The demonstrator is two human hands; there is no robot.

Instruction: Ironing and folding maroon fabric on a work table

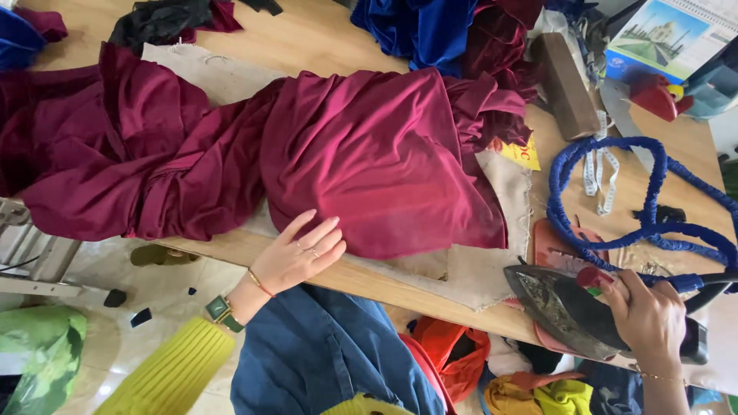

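Head view: left hand (301,253) lies flat, fingers spread, on the maroon fabric (369,154) at 12 o'clock, soft, probably slippery. Right hand (649,319) is closed around the iron (573,307) handle at 4 o'clock; it looks heavy, best held there.

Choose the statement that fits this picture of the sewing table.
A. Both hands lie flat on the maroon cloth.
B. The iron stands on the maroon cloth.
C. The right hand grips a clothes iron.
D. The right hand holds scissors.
C: the right hand closes round the handle of the dark iron, while the left hand rests at the maroon cloth's edge.
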